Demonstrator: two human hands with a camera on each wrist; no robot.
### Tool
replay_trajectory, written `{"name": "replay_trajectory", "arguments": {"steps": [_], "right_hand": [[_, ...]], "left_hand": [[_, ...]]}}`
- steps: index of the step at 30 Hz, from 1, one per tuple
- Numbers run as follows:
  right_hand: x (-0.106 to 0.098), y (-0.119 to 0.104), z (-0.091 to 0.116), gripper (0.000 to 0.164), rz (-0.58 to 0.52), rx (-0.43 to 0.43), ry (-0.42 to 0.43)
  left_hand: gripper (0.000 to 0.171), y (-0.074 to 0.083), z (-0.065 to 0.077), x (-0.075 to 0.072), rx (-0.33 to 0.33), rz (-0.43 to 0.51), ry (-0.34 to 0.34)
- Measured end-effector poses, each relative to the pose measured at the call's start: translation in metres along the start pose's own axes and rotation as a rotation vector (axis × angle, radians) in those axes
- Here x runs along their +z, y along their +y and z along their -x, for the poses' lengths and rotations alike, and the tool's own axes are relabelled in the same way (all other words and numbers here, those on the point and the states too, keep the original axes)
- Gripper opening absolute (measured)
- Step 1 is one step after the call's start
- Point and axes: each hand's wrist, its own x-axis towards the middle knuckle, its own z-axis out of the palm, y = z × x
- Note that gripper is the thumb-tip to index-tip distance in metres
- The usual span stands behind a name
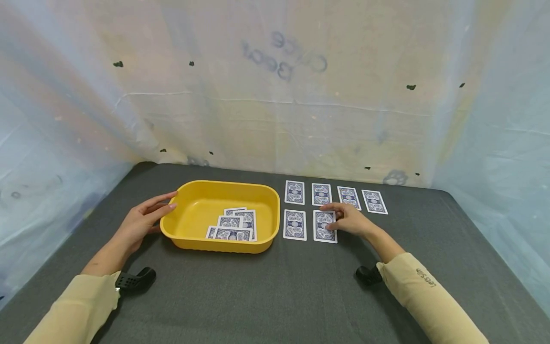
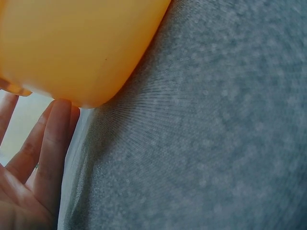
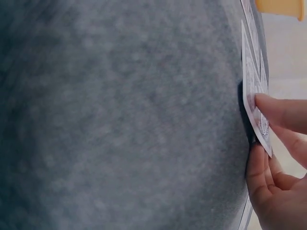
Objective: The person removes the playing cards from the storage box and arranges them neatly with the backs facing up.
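Note:
My left hand (image 1: 139,220) is at the left end of a yellow plastic tray (image 1: 219,246). Its fairly straight fingers (image 2: 55,139) touch the tray's end by the rim. Blue-backed playing cards (image 1: 232,221) lie overlapping in the tray, face down. Right of the tray, my right hand (image 1: 350,220) pinches the near-row playing card (image 1: 323,231) farther from the tray. In the right wrist view the thumb lies on this card's back, other fingers are at its edge, and the card tilts slightly above the cloth. Beside it lies another face-down card (image 1: 294,224).
A back row of several face-down cards (image 1: 294,192) lies beyond the right hand. Dark grey cloth (image 1: 258,296) covers the table. A translucent plastic sheet (image 1: 275,119) with dark marks hangs behind it. Black wrist straps (image 1: 135,280) are on both arms.

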Motion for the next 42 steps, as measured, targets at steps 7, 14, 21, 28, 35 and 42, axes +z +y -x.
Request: {"name": "replay_trajectory", "arguments": {"steps": [7,14,21,28,35,42], "right_hand": [[0.001,0.003,-0.002,0.051,0.046,-0.033,0.000],[0.002,0.005,-0.003,0.047,0.080,-0.042,-0.011],[0.001,0.004,-0.003,0.048,0.076,-0.035,-0.022],[0.001,-0.002,-0.004,0.048,0.091,0.023,0.025],[0.002,-0.013,-0.009,0.047,0.064,0.074,0.102],[0.007,-0.027,-0.016,0.047,-0.005,0.031,0.151]], "left_hand": [[0.070,0.000,0.000,0.001,-0.004,-0.007,0.006],[0.070,0.000,-0.001,0.002,-0.004,-0.006,0.010],[0.069,0.000,-0.001,0.001,-0.003,0.002,0.008],[0.069,0.000,-0.001,0.001,-0.002,0.004,0.011],[0.068,-0.001,-0.001,-0.001,0.001,0.004,0.003],[0.068,0.000,-0.001,0.000,0.002,-0.005,0.006]]}}
